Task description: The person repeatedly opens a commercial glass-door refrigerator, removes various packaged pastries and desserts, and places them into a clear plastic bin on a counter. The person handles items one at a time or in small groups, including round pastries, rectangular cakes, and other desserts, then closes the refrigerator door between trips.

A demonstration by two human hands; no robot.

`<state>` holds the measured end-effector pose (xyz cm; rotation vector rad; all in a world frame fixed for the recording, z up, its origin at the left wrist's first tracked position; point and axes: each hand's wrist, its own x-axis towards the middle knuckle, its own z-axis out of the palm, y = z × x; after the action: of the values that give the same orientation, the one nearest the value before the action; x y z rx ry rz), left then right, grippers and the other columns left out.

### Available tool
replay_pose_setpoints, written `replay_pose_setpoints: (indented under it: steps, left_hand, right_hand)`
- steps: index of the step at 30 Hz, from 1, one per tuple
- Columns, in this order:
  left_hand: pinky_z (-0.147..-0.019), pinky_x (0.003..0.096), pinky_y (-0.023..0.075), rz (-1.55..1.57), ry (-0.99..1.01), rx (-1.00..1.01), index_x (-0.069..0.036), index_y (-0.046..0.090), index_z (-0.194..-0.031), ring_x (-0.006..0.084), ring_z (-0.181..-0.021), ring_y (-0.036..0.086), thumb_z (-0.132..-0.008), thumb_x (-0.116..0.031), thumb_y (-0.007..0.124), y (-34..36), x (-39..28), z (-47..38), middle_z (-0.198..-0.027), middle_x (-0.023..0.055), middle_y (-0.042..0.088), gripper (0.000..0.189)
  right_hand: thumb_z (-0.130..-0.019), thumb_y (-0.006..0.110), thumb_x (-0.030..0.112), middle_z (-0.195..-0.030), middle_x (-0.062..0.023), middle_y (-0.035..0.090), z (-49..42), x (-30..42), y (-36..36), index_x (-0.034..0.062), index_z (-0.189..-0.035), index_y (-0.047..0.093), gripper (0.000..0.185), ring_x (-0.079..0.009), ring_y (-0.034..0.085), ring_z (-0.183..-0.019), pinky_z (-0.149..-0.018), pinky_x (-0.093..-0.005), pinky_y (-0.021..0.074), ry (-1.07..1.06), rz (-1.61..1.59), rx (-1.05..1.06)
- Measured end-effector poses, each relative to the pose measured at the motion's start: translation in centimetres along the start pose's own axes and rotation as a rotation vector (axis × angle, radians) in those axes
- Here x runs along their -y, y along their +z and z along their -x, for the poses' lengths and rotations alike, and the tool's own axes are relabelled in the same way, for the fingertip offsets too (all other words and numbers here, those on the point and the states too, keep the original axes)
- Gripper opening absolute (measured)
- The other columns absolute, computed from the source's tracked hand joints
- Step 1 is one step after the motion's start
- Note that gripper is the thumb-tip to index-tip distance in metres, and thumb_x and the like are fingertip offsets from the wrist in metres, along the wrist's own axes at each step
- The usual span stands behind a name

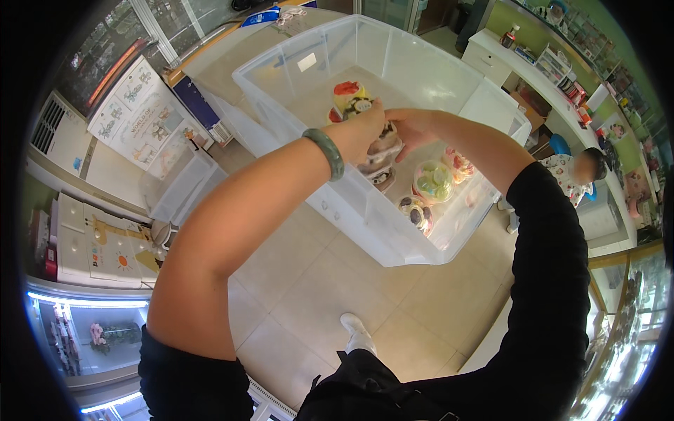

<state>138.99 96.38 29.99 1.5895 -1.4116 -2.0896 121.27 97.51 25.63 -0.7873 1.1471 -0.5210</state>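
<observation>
My left hand (pixel 363 131), with a green bangle at the wrist, grips the left side of a clear plastic dessert box (pixel 384 150). On the box's right side rest the fingers of my right hand (pixel 416 129). Both hands are inside a large translucent plastic bin (pixel 363 221), and they partly hide the box. Another dessert box (pixel 384 180) shows just below it. Nearer the bin's right end stand a cup topped with green fruit slices (pixel 434 181), a cup with red and pale topping (pixel 459 164) and a cup with dark round pieces (pixel 417 214). Beyond my left hand are red-topped desserts (pixel 347 94).
The bin stands against a table (pixel 221 58) holding a blue packet (pixel 261 17). A person (pixel 568 171) is at the right, near a white counter (pixel 492 50). To the left are an empty clear bin (pixel 181 181), printed drawers (pixel 113 237) and a lit display case (pixel 87 337).
</observation>
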Motion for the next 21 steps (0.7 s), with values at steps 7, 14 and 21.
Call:
replay_pose_setpoints:
  steps: [7, 14, 21]
  left_hand:
    - [-0.113, 0.0464, 0.0309, -0.338, 0.194, 0.123, -0.012, 0.036, -0.15, 0.0212, -0.138, 0.039, -0.099, -0.062, 0.039, -1.4, -0.9, 2.2, -0.153, 0.0114, 0.041, 0.072]
    - [-0.117, 0.0396, 0.0251, -0.258, 0.825, -0.013, -0.003, 0.019, -0.156, 0.03, -0.15, 0.022, -0.099, -0.051, 0.051, -8.6, 3.0, 15.9, -0.16, 0.0208, 0.027, 0.081]
    - [-0.12, 0.0401, 0.0211, -0.407, 0.823, -0.301, -0.005, 0.022, -0.157, 0.0263, -0.15, 0.024, -0.102, -0.011, 0.041, -16.5, 12.8, 24.8, -0.161, 0.0144, 0.027, 0.059]
  right_hand:
    - [-0.094, 0.067, 0.03, -0.118, -0.0089, 0.068, -3.2, 0.5, -1.2, 0.002, -0.122, 0.058, 0.041, -0.0194, 0.068, -0.104, -0.093, -0.0342, 0.0565, -0.101, 0.022, -0.181]
    - [-0.093, 0.068, 0.023, -0.11, -0.0101, 0.068, -1.3, 1.1, -7.6, -0.001, -0.121, 0.059, 0.038, -0.0226, 0.069, -0.095, -0.079, -0.0405, 0.0613, -0.08, 0.23, -0.141]
    - [-0.089, 0.064, 0.026, -0.11, -0.0107, 0.071, -5.8, -0.3, -7.1, 0.0054, -0.104, 0.069, 0.026, -0.0278, 0.067, -0.1, -0.077, -0.0444, 0.0523, 0.189, 1.616, -0.423]
